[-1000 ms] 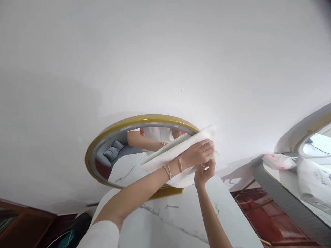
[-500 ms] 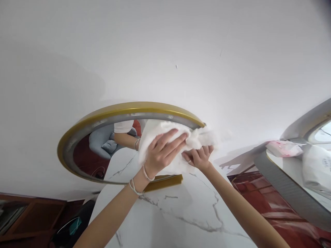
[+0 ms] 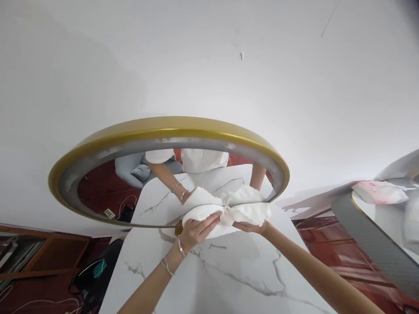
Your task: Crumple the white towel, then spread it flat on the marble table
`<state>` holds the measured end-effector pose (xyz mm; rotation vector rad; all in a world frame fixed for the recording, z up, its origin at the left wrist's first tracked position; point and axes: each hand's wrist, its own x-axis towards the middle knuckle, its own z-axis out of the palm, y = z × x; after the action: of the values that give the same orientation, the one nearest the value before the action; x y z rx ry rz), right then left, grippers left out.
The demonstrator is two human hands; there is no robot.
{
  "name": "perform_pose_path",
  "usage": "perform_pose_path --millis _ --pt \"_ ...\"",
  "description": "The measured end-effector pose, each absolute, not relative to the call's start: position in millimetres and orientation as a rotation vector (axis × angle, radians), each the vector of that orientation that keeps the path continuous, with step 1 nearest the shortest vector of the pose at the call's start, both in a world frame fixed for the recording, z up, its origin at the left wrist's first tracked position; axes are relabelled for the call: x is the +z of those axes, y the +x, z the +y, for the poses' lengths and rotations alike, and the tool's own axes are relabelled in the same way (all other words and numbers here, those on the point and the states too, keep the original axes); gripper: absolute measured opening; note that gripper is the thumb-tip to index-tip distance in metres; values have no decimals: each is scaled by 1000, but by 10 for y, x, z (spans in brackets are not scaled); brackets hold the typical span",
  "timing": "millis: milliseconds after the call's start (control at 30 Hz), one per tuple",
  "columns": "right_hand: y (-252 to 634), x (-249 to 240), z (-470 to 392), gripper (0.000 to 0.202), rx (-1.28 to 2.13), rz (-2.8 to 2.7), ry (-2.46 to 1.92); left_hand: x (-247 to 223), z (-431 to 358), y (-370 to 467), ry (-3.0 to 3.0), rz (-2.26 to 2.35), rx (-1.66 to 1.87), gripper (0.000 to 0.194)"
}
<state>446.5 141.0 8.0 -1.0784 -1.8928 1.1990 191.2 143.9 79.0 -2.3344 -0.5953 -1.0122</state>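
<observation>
A round gold-framed mirror (image 3: 170, 126) stands at the wall, above a white marble-patterned table (image 3: 235, 266). My left hand (image 3: 198, 229), with bracelets at the wrist, is closed on the left part of a crumpled white cloth (image 3: 250, 212). The right part of the cloth lies over my right hand (image 3: 252, 226), whose fingers are partly hidden under it. Between the hands the cloth is bunched into a twist. It rests along the lower part of the mirror glass, where its reflection and that of my arms show.
On the right, a pink and white soft pack (image 3: 379, 192) lies on a grey ribbed-sided counter (image 3: 366, 235). A dark bag (image 3: 101, 270) and cables are on the floor at left, near a wooden cabinet (image 3: 46, 253). The white wall (image 3: 209, 65) rises behind the mirror.
Both hands and the cloth have moved down the mirror to its lower edge. More of the glass and the right side of the frame now show. The view has shifted slightly.
</observation>
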Motion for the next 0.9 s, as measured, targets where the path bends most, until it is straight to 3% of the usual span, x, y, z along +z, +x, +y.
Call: perform_pose_path --millis 100,200,300,367,467,633,833,900 --pt "4461 389 1450 25 767 -2074 -1147 1212 1453 2096 -2126 -686 -1255 21" --pt "4401 815 1527 19 173 -2141 -938 1752 1572 2233 -1932 -635 -1397 17" --pt "4323 1296 1632 29 -531 -1990 -701 2336 1745 2308 -1734 -503 -1519 12" --pt "4281 1618 1715 27 -750 -1865 -758 2702 1831 2322 -1635 -402 -1543 13" --pt "4219 2054 1838 20 -719 -1737 -1048 3122 1857 2283 -1638 -405 -1445 22" --pt "4039 2344 1891 35 -525 -1712 -1245 3290 1770 2090 -1926 -695 -1278 23" --pt "3904 1613 1704 24 -469 -2075 -1278 2566 1767 1746 -1903 -544 -1310 16" --pt "3886 1305 1639 43 -266 -2059 -1366 2104 1728 1604 -1958 -572 -1303 16"
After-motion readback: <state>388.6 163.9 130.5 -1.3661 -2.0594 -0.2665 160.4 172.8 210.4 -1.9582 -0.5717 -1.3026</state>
